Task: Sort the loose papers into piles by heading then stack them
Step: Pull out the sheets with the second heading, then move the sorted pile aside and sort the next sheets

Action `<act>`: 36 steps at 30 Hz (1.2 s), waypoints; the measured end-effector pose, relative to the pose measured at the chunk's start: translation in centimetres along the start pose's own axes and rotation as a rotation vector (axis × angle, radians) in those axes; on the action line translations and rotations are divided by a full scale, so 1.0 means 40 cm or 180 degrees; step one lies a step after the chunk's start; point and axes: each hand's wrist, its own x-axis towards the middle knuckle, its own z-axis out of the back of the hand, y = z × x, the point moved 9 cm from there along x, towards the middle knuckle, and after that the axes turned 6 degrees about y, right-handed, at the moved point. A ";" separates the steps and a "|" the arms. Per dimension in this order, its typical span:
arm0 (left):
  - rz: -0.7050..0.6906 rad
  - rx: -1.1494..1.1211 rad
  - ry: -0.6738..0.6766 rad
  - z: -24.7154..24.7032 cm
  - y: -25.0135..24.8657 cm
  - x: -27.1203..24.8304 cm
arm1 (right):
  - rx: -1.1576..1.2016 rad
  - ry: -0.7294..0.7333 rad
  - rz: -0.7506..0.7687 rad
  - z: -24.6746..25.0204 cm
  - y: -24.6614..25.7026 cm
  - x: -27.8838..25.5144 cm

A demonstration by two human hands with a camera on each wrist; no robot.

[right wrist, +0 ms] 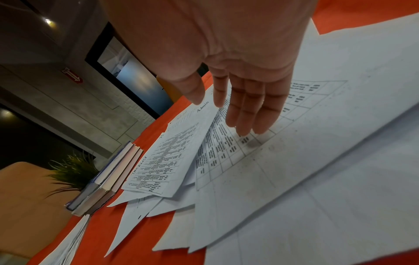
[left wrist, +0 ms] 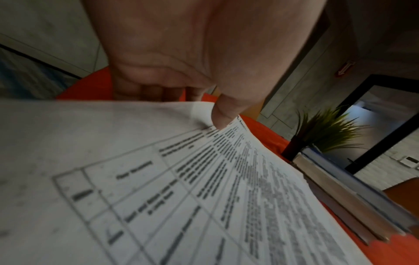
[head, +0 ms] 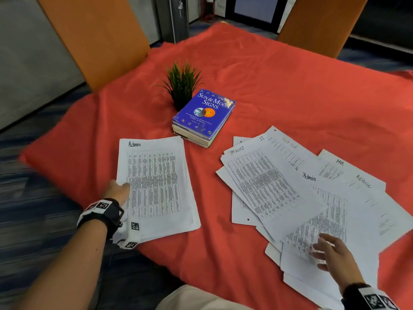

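Observation:
A neat pile of printed sheets headed "Admin" [head: 156, 186] lies on the left of the red cloth. My left hand [head: 119, 189] pinches its left edge; in the left wrist view the thumb [left wrist: 223, 116] presses on the top sheet [left wrist: 204, 188] and the fingers curl underneath. On the right, loose sheets spread in a fan: one headed "Tasklist" [head: 263, 182], one headed "Admin" [head: 324, 211], one headed "HR" [head: 339, 163]. My right hand [head: 328, 251] is flat over the lower part of that Admin sheet, fingers [right wrist: 247, 111] straight, tips at or just above the paper [right wrist: 294, 161].
A stack of books with a blue cover [head: 203, 115] sits mid-table, a small potted plant [head: 182, 86] right behind it. The red cloth [head: 290, 86] covers the table. Orange chair backs stand at the far left [head: 93, 36] and far right [head: 319, 23].

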 end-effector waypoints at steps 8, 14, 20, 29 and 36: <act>0.0207 0.0398 0.0063 -0.058 0.079 -0.068 | 0.0031 -0.0048 -0.0070 0.006 -0.017 0.006; 0.0285 0.0083 0.0201 -0.064 0.076 -0.097 | 0.0113 -0.0084 -0.0131 0.013 -0.036 0.003; -0.0302 0.0227 -0.0212 -0.064 -0.105 -0.201 | 0.0234 -0.0199 -0.0204 0.044 -0.054 -0.011; -0.0025 -0.1309 0.2186 -0.589 -0.343 -0.359 | 0.0464 -0.0193 -0.0449 0.013 -0.112 0.016; -0.0446 -0.1111 0.1568 -0.657 -0.411 -0.305 | 0.0346 -0.0278 -0.0313 0.023 -0.120 0.017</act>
